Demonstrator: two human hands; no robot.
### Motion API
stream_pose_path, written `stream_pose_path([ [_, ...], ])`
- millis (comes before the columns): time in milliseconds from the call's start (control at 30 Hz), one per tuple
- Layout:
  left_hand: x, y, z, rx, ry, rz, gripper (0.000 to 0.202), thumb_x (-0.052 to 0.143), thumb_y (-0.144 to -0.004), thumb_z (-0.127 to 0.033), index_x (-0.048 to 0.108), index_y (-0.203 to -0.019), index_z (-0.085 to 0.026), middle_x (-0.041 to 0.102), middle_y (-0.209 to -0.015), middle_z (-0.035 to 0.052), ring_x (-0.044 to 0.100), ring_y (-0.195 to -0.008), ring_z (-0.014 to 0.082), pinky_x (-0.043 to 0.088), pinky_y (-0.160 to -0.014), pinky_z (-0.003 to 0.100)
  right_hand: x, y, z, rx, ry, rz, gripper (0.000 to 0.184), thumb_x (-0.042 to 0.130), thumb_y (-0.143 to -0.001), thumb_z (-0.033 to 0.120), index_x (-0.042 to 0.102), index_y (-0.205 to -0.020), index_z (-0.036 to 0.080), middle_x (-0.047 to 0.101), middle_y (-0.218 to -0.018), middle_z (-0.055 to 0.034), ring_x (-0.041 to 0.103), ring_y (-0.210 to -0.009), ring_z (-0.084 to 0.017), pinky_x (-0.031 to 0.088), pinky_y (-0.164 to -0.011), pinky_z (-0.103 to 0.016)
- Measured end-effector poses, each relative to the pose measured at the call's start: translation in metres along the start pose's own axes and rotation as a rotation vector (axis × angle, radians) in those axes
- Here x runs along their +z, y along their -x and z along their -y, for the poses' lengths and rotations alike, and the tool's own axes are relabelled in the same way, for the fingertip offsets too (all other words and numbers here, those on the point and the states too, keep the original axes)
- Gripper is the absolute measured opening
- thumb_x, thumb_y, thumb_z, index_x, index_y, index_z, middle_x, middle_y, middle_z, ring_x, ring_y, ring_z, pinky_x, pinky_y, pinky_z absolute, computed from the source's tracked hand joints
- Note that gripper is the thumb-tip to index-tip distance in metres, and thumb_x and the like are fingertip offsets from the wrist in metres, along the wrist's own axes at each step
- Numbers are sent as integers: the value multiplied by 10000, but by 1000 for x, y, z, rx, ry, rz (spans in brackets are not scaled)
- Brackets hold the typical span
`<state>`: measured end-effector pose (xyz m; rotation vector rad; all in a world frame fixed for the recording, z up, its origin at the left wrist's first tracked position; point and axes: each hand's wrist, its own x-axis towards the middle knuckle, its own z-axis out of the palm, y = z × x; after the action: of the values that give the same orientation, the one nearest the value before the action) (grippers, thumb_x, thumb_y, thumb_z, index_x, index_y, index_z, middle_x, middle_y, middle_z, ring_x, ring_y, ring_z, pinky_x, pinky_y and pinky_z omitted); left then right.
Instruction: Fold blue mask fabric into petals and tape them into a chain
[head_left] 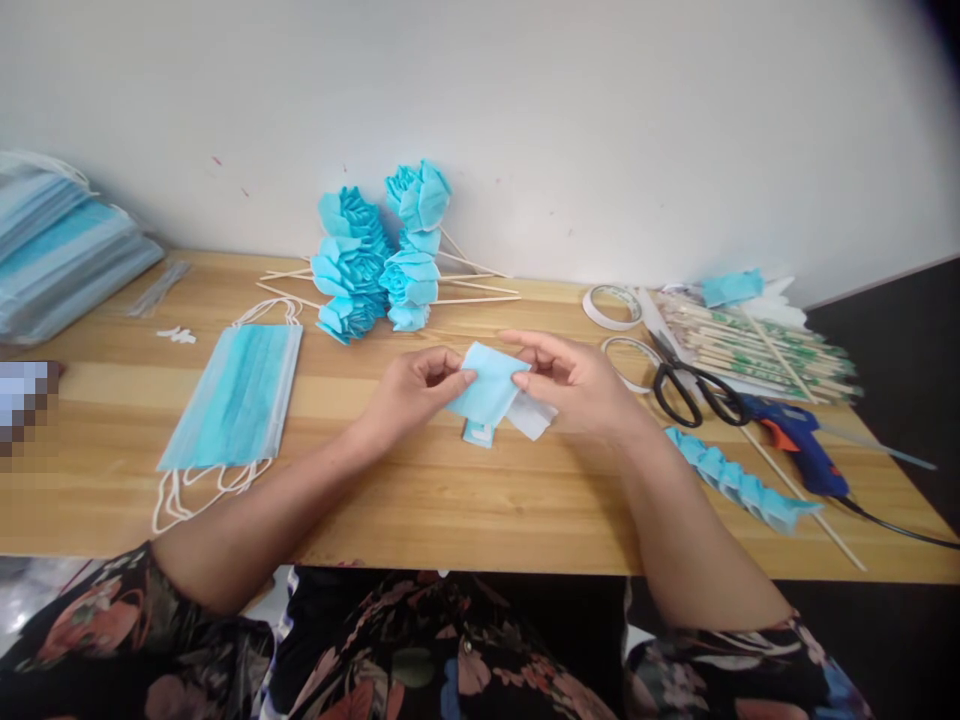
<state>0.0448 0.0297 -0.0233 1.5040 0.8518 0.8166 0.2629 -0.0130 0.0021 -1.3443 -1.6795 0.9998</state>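
Between my two hands is a light blue square of mask fabric, held above the table. My left hand pinches its left edge between thumb and fingers. The right edge is pinched by my right hand, whose index finger stretches out over the top. A whitish piece of thin fabric hangs below the square near my right fingers; whether it is attached, I cannot tell. Under the square, a small blue piece with a white mark lies on the wood.
Blue fabric flowers on sticks lean by the wall. Face masks lie left, with a bagged mask stack behind. At right are tape rolls, black-handled scissors, bundled sticks, a blue glue gun and a pleated blue strip.
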Motion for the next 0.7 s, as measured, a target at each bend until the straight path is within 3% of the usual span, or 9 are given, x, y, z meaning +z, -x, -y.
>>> stream_pose_path([
  [100, -1, 0, -2, 29, 17, -63, 294, 656, -838, -395, 594, -688, -150, 601, -608, -1, 497, -541, 80, 396, -519, 208, -19, -1, -7, -39, 70, -110, 433, 624, -851, 278, 641, -1282, 251, 683, -888, -21, 596, -689, -143, 506, -619, -290],
  [200, -2, 0, -4, 41, 48, -108, 327, 633, -854, -435, 613, -701, -147, 619, -619, 17, 501, -531, 84, 399, -506, 212, -37, -3, -20, -20, 327, -180, 354, 589, -878, 262, 685, -1219, 254, 729, -916, -48, 651, -742, -197, 540, -704, -374],
  [333, -1, 1, -6, 44, 63, -145, 333, 635, -853, -463, 645, -750, -146, 609, -608, 13, 499, -521, 89, 388, -483, 214, -38, -6, -27, -73, 699, -254, 300, 592, -870, 208, 722, -1139, 236, 750, -1034, -99, 680, -931, -290, 521, -802, -449],
  [400, -1, 1, -7, 46, 64, -153, 332, 636, -855, -457, 643, -740, -146, 604, -601, 10, 494, -518, 87, 381, -480, 213, -27, -6, -22, -174, 723, -205, 265, 576, -887, 197, 723, -1105, 231, 746, -1075, -99, 669, -993, -289, 500, -830, -437],
  [600, -2, 0, -7, 72, 60, -163, 312, 614, -877, -427, 637, -753, -141, 595, -586, -1, 491, -509, 80, 380, -489, 211, 9, -5, -6, -423, 718, 202, 169, 566, -961, 258, 721, -899, 233, 751, -847, -19, 658, -806, -195, 364, -736, -339],
  [700, -2, -1, -5, 80, 49, -160, 328, 621, -869, -446, 633, -748, -142, 596, -583, -1, 488, -503, 80, 380, -484, 212, 16, -6, -9, -439, 741, 240, 165, 577, -964, 262, 713, -880, 223, 744, -843, -16, 643, -801, -185, 318, -728, -331],
])
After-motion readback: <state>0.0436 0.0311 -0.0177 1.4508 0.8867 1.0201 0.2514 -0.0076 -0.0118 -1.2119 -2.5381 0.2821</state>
